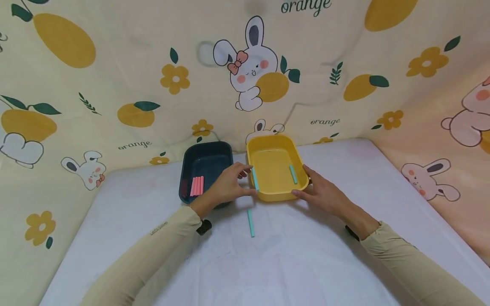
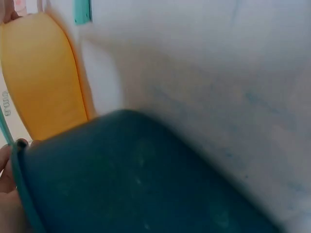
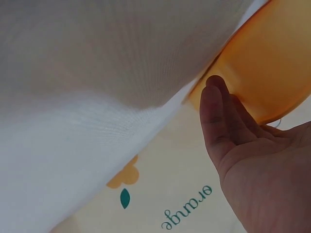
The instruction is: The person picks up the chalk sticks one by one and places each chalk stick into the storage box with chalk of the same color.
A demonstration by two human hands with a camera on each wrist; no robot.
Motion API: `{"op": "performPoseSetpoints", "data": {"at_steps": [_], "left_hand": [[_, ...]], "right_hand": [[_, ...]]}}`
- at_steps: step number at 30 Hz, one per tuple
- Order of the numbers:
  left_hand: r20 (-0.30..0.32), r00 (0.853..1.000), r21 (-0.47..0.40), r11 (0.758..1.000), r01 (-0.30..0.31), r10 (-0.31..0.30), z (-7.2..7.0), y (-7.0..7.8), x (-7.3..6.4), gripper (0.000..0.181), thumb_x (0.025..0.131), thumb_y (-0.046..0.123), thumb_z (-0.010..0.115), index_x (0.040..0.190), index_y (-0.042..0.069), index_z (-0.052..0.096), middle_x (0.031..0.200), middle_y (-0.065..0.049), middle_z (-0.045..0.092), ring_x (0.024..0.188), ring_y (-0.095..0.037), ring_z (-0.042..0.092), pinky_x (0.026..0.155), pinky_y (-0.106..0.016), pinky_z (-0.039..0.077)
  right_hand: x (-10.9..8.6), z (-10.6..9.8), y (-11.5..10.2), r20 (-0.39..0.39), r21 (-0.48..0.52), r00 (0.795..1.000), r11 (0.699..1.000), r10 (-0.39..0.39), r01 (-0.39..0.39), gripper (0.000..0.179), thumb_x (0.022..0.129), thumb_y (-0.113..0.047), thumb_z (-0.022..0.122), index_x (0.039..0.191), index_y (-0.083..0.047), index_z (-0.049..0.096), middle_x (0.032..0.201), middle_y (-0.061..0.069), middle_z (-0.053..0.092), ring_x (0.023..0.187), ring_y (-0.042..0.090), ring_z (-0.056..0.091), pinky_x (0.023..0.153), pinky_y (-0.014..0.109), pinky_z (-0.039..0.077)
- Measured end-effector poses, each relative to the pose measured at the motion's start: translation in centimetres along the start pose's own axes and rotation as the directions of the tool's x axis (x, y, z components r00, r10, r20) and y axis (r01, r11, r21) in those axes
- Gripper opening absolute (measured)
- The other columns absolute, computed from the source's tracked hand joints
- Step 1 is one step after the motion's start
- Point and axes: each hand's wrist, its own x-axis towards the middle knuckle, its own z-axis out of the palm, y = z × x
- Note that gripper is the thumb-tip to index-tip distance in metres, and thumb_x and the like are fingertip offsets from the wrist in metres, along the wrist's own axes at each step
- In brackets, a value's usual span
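White cloth (image 1: 302, 263) — left hand (image 1: 226, 184) pinches slim teal stick (image 1: 255, 179), right hand (image 1: 324, 192) grips yellow tray (image 1: 272, 170).

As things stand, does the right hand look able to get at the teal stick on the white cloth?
Probably yes: nothing visible stands between the right hand and that teal stick, though its fingers are on the yellow tray and would likely need to come away first.

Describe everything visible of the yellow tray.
The yellow tray is rectangular with rounded corners, open-topped and plastic-looking. It stands upright on the white surface, right of the dark tray. One teal stick lies inside toward its right; a second stick shows along its left edge. The right hand grips its right side; whether the left hand touches it is unclear.
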Motion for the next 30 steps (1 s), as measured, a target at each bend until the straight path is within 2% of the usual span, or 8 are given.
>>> {"op": "performPoseSetpoints", "data": {"at_steps": [11, 21, 30], "left_hand": [[-0.026, 0.997, -0.085, 0.994, 0.071, -0.073, -0.1, -0.7, 1.6, 0.076, 0.078, 0.036, 0.085, 0.142, 0.013, 0.051, 0.131, -0.007, 0.057, 0.123, -0.031, 0.056, 0.105, -0.040, 0.051], [-0.020, 0.999, -0.051, 0.998, 0.032, -0.033, -0.1, -0.6, 2.6, 0.078, 0.077, 0.038, 0.086, 0.142, 0.012, 0.052, 0.130, -0.006, 0.058, 0.121, -0.030, 0.055, 0.102, -0.039, 0.052], [-0.020, 0.999, -0.019, 0.999, -0.042, 0.042, 0.2, 0.1, 3.8, 0.076, 0.078, 0.040, 0.084, 0.140, 0.010, 0.053, 0.133, -0.012, 0.058, 0.119, -0.030, 0.053, 0.103, -0.040, 0.049]], "right_hand": [[-0.1, 0.0, -0.2, 0.004, 0.008, 1.000, 1.000, 0.007, -0.007, 0.106, 0.086, -0.075, 0.053, 0.161, -0.013, 0.008, 0.136, 0.013, 0.053, 0.120, 0.030, 0.054, 0.103, 0.057, 0.044], [0.0, -0.3, -0.1, -0.004, -0.001, 1.000, 1.000, 0.002, -0.002, 0.105, 0.087, -0.074, 0.053, 0.161, -0.014, 0.008, 0.137, 0.013, 0.053, 0.120, 0.029, 0.054, 0.103, 0.056, 0.045], [0.0, -0.1, -0.1, 0.010, 0.003, 1.000, 1.000, 0.018, -0.018, 0.108, 0.085, -0.077, 0.052, 0.161, -0.015, 0.008, 0.139, 0.013, 0.052, 0.121, 0.030, 0.054, 0.103, 0.057, 0.045]]}}
